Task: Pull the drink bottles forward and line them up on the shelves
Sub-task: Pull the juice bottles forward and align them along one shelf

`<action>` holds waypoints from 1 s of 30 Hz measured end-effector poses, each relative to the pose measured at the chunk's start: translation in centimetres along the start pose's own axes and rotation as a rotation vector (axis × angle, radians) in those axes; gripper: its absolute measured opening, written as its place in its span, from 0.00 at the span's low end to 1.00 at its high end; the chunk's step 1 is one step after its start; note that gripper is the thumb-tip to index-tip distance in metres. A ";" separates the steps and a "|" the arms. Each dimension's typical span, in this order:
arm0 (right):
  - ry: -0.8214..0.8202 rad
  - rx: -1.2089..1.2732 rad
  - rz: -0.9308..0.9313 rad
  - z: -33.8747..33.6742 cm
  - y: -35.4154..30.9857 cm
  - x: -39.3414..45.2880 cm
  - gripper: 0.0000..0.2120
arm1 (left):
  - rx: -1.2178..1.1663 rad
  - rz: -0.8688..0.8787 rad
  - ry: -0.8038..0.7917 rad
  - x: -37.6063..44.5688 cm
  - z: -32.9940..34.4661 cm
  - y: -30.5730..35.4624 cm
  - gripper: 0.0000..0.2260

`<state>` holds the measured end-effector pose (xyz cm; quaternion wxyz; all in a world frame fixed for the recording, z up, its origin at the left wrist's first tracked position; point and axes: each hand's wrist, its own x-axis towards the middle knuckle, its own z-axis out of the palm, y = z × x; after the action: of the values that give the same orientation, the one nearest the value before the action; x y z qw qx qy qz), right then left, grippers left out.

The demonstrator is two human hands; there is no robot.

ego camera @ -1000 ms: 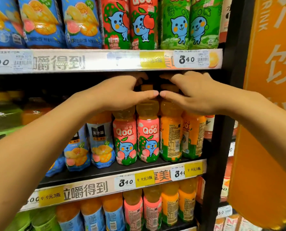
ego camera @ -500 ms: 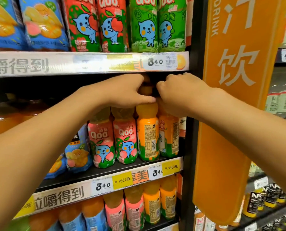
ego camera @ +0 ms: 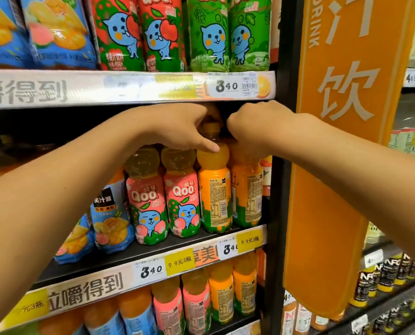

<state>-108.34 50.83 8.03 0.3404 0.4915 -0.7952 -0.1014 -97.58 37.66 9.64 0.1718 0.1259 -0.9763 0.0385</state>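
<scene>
On the middle shelf (ego camera: 129,259), two orange juice bottles stand at the right end. My left hand (ego camera: 177,126) grips the neck of the left orange bottle (ego camera: 213,189), thumb on its shoulder, fingers behind the orange cap. Beside it, my right hand (ego camera: 257,126) curls over the top of the right orange bottle (ego camera: 246,189) and hides its cap. Two pink Qoo bottles (ego camera: 146,201) stand upright just left of them. Blue-labelled bottles (ego camera: 109,221) sit further left, partly behind my left forearm.
The upper shelf's price rail (ego camera: 129,88) hangs just above both hands, with red and green Qoo bottles (ego camera: 209,35) on it. A black upright post (ego camera: 277,189) and an orange sign panel (ego camera: 334,165) bound the right side. More bottles (ego camera: 221,296) fill the shelf below.
Both hands have gone from lying over the bottle tops with thumbs meeting to curling round the two orange bottles' necks. The view has shifted right.
</scene>
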 end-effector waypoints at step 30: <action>0.069 0.073 0.063 0.3 -0.8 -0.3 0.06 | -0.132 0.003 0.043 0.6 0.9 0.1 0.20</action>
<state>-107.89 50.64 7.28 0.3526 0.4816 -0.8011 -0.0446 -98.44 37.53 8.98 0.2006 0.1118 -0.9730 -0.0230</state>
